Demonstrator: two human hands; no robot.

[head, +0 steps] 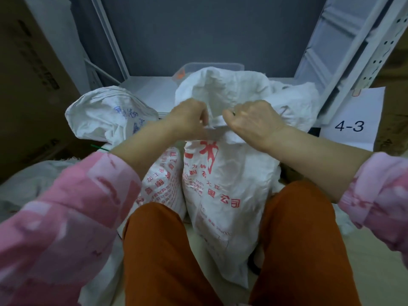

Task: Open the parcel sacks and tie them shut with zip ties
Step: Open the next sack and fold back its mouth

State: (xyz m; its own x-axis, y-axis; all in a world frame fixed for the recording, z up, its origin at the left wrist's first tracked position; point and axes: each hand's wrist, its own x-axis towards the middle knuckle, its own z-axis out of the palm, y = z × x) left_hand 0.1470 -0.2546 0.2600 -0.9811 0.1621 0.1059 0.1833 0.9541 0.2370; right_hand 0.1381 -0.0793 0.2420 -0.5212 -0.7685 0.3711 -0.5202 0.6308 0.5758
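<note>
A white woven sack with red printed characters (223, 195) stands between my knees. My left hand (189, 118) and my right hand (251, 120) both grip the folded rim of its mouth, close together, fingers curled over the fabric. The sack's open top (220, 89) bulges up behind my hands. A second red-printed sack (163, 182) leans on its left side. Another white sack with blue print (110, 113) lies further left. A green zip tie (99, 147) pokes out beside my left forearm.
White metal shelving (344, 69) frames the space, with a clear plastic bin (212, 66) on the low shelf behind the sacks. A paper label reading 4-3 (351, 120) hangs at right. Cardboard boxes (33, 85) stand at left. More white sacking (33, 184) lies at lower left.
</note>
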